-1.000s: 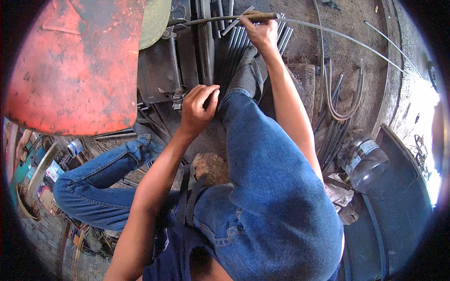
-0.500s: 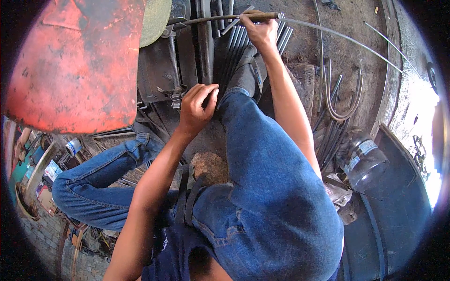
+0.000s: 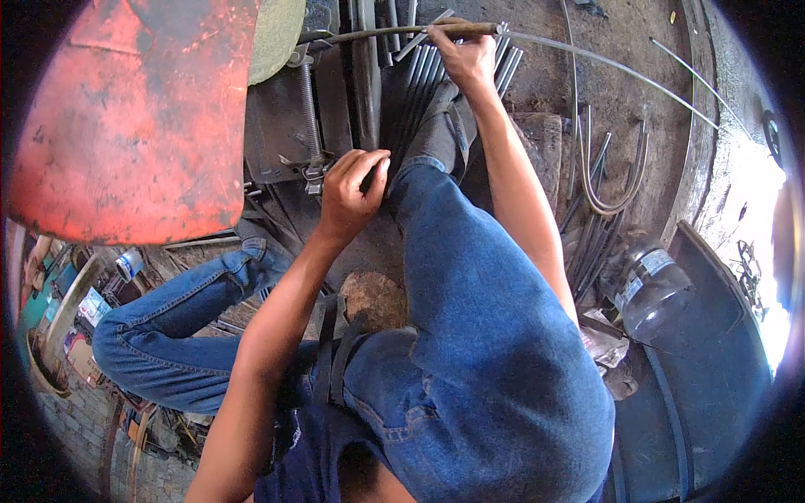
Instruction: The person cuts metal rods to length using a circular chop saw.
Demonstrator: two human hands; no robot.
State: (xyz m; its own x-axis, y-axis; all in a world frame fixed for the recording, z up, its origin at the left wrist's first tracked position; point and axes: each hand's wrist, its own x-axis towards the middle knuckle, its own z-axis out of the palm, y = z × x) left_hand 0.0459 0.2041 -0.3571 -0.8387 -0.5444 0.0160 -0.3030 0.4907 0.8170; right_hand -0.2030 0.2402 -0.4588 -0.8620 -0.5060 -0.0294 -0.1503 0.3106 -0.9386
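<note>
My right hand (image 3: 466, 60), at the top middle, is closed round the brown handle (image 3: 475, 29) of a long, slim metal bar (image 3: 369, 35). The bar runs left toward a pale round wheel (image 3: 275, 40) beside a big scuffed red cover (image 3: 130, 126). My left hand (image 3: 354, 191) hovers near the middle with its fingers curled and thumb drawn in; whatever they may pinch does not show. Left of that hand stands a coil spring (image 3: 309, 105) with a clamp-like fitting (image 3: 314, 178) at its lower end.
Several metal rods (image 3: 425, 67) lie under and beside my shoe (image 3: 440, 126). A thin pale rod (image 3: 620, 60) stretches to the right. Bent U-shaped tubes (image 3: 616, 205) lie right of my forearm, near a clear plastic jar (image 3: 654, 289). A dark upright metal bar (image 3: 366, 84) stands beside the spring.
</note>
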